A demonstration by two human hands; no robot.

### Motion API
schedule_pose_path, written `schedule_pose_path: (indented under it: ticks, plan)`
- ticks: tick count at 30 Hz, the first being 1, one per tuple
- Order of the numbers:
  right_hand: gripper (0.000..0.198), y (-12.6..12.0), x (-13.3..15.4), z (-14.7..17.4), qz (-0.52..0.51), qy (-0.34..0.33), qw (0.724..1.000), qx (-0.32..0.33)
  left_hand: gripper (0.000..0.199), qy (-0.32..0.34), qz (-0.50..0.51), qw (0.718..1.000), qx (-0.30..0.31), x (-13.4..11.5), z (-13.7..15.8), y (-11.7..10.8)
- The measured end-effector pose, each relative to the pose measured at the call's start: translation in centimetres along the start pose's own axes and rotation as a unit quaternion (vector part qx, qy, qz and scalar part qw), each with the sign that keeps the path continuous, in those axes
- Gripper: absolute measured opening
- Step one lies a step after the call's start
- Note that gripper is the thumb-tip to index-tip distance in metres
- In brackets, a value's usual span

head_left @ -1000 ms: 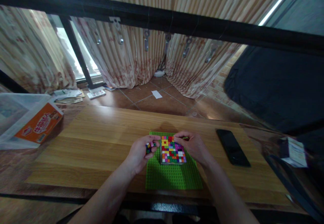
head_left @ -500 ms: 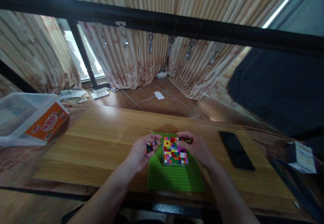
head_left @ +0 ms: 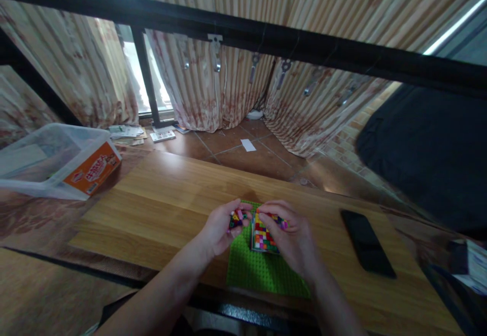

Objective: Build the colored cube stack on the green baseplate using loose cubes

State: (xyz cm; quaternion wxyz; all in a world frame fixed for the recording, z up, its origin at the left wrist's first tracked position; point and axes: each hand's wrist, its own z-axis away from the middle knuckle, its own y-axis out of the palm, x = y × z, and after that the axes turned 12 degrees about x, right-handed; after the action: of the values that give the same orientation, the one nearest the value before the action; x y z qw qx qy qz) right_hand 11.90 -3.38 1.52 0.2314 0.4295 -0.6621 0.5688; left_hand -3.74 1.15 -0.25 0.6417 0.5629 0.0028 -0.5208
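Pinched narrow at the right hand (head_left: 296, 235), cannot tell whether on a brick; bent palm-down over the 11 o'clock corner of the brick panel (head_left: 262, 239), so nearer than the left hand (head_left: 219, 230), curled round loose bricks (head_left: 237, 217) just beside, at 9 o'clock. Set on the green baseplate (head_left: 262, 274), too covered to read a long axis.
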Motion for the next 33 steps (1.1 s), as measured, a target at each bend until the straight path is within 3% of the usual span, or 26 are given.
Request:
schedule_pose_path:
  ticks: [12, 24, 33]
  plan:
    - [0.016, 1.7, 1.1, 0.2, 0.115, -0.010, 0.989, 0.089, 0.038, 0.011, -0.092, 0.996, 0.011, 0.7, 0.3, 0.6]
    - [0.011, 2.0, 1.1, 0.0, 0.051, 0.015, 0.996, 0.074, 0.041, 0.006, -0.151, 0.988, 0.001, 1.3, 0.1, -0.1]
    - [0.016, 2.3, 1.6, 0.2, 0.068, -0.022, 0.994, 0.081, 0.035, 0.016, -0.161, 0.987, 0.008, 1.2, 0.0, -0.1]
